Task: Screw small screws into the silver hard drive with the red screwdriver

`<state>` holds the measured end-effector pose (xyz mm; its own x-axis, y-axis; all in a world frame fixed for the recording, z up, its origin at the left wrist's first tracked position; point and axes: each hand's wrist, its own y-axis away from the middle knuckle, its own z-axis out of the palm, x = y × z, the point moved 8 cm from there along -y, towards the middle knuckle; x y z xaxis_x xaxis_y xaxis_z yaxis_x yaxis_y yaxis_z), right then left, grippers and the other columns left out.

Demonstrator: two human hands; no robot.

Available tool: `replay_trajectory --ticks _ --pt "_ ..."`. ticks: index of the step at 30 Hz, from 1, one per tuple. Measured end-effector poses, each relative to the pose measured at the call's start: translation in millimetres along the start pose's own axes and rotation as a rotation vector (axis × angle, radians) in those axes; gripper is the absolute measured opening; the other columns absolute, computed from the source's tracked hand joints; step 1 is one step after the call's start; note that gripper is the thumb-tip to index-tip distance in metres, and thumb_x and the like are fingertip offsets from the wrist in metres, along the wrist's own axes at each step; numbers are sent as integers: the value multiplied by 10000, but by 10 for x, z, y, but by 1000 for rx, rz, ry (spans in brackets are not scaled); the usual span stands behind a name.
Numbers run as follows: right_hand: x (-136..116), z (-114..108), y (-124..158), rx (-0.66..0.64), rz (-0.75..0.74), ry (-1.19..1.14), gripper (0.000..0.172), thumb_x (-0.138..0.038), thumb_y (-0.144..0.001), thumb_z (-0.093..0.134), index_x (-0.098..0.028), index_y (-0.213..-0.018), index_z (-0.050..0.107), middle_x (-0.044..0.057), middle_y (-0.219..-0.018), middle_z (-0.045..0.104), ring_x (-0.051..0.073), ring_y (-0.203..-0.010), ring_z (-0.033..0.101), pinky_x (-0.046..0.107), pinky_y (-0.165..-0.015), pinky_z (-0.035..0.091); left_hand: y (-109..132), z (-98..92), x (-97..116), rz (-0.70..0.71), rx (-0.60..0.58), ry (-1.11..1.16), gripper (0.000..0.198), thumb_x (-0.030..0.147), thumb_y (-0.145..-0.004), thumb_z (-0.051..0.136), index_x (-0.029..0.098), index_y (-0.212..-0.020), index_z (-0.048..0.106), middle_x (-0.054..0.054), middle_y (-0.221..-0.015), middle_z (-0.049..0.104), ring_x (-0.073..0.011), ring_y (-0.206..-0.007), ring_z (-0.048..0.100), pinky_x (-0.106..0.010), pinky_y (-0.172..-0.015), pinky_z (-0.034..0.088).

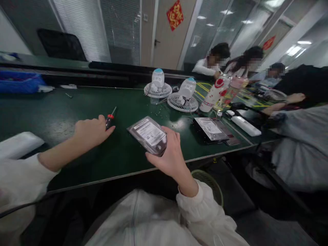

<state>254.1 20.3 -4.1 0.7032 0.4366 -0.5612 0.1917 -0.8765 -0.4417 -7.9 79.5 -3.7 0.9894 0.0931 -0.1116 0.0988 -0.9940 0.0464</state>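
Observation:
My right hand (pixel 170 148) is closed around the near right end of a hard drive (pixel 150 133), whose white label faces up. The drive is over the green table; I cannot tell whether its far edge touches the surface. To the left, my left hand (pixel 89 131) is closed on a screwdriver (pixel 110 119) with a black and red handle, its shaft pointing away from me. Part of the handle is hidden by the fingers. Another hard drive (pixel 211 129) lies label up on the table, right of my right hand. Several tiny screws (pixel 159 111) are scattered beyond the held drive.
Two white fans (pixel 159 85) stand face down at the back of the green table (pixel 102 164). Right of them are bottles (pixel 214 95) and a white box (pixel 246 125). A blue bin (pixel 20 82) and a white packet (pixel 22 143) are at left. Other people (pixel 302 136) sit along the right.

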Motion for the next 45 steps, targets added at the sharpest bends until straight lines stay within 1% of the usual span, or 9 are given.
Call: replay_trajectory --ticks 6,9,13,16,19,27,34,40,45 --pt "-217 324 90 -126 -23 2 743 -408 -683 696 -148 -1352 502 142 -1355 586 290 -1214 517 467 -1107 445 98 -74 2 0 51 -12 632 572 -1056 305 8 -1214 543 -314 -1056 715 -491 -1001 726 -524 -774 559" --pt "-144 383 25 -115 68 77 759 -409 -697 711 -114 -1366 505 182 -1364 569 324 -1216 501 502 -1077 452 147 -159 91 111 230 -60 535 494 -1060 328 40 -1195 577 -296 -1179 679 -429 -1028 702 -416 -671 536" --pt "-62 437 -66 -128 178 204 900 -491 -766 743 -28 -1473 435 262 -1391 539 392 -1230 501 577 -1055 445 244 -175 234 263 478 -40 474 421 -1056 330 88 -1214 628 -198 -1054 720 -330 -921 708 -355 -629 488" --pt "-85 474 -89 -184 192 269 1059 -688 -814 694 5 -1547 368 311 -1440 513 430 -1254 510 609 -1062 445 314 -69 422 446 491 2 488 427 -1039 352 104 -1208 677 -159 -949 745 -325 -886 705 -389 -693 509" --pt "-140 467 -80 -239 173 304 1082 -766 -869 567 13 -1581 328 323 -1460 510 440 -1277 521 603 -1071 456 365 12 574 577 475 30 504 433 -1017 389 97 -1235 694 -168 -980 762 -344 -950 701 -453 -828 533" --pt "-253 332 -13 -370 22 280 829 -666 -974 482 -47 -1522 435 222 -1313 655 311 -1165 619 484 -1055 517 347 121 648 671 458 121 585 392 -1058 303 3 -1305 663 -221 -1128 738 -362 -1042 678 -527 -943 529" --pt "-152 288 -26 -491 -204 230 587 -440 -1045 453 -39 -1473 486 197 -1354 648 284 -1213 596 481 -1131 479 460 108 634 697 496 100 557 338 -1067 304 -6 -1229 712 -227 -1074 750 -345 -973 693 -495 -878 553" --pt "-55 167 -215 -669 -410 209 441 -351 -1035 508 -147 -1424 539 114 -1227 707 197 -1087 619 361 -994 541 485 106 688 694 539 9 537 304 -1061 324 -27 -1201 723 -225 -1026 757 -352 -927 700 -502 -813 555" --pt "-139 273 -301 -743 -491 332 394 -286 -1031 485 -103 -1370 572 152 -1124 726 220 -1013 611 392 -956 513 532 114 740 704 570 -49 539 278 -1061 312 -31 -1167 741 -218 -985 766 -340 -875 700 -490 -755 549"
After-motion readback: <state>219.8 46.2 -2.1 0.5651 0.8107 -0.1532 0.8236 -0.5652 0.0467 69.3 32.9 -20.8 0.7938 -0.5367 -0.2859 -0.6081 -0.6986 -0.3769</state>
